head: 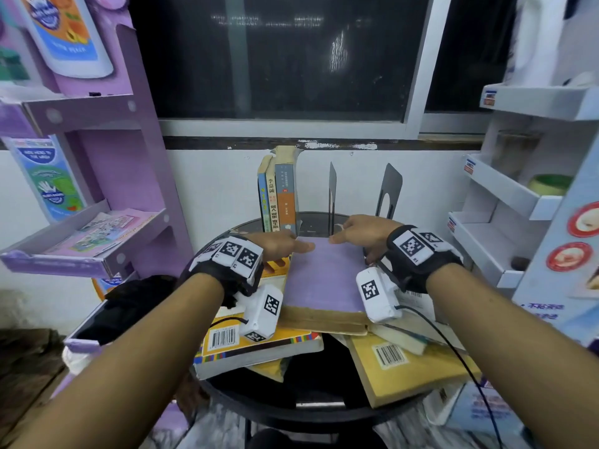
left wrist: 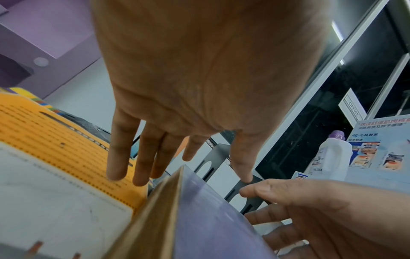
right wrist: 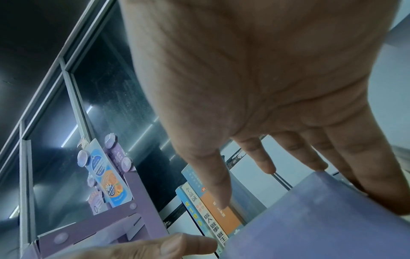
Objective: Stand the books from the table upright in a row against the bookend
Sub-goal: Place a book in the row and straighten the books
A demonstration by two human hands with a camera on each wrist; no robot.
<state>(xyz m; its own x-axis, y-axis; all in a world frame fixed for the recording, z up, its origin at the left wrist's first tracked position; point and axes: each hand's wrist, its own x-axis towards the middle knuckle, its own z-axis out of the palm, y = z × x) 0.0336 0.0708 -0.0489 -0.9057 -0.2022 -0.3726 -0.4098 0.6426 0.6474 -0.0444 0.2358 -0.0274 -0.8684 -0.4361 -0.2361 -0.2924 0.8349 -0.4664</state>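
A purple-covered book (head: 324,280) lies flat on top of a loose pile on the round black table (head: 291,413). My left hand (head: 282,246) is at its far left corner, thumb over the cover and straight fingers (left wrist: 142,168) down the left side. At the far right corner, my right hand (head: 353,233) has straight fingers (right wrist: 377,175) along the right edge. Neither hand's grip is closed. Three books (head: 278,196) stand upright at the back. To their right stand a thin black bookend (head: 332,189) and a second bookend (head: 389,189).
Under the purple book lie a yellow book with a barcode (head: 252,348) at the left and another yellow one (head: 398,367) overhanging the table's front right. A purple shelf unit (head: 113,189) crowds the left, a white one (head: 518,196) the right. A wall and window are behind.
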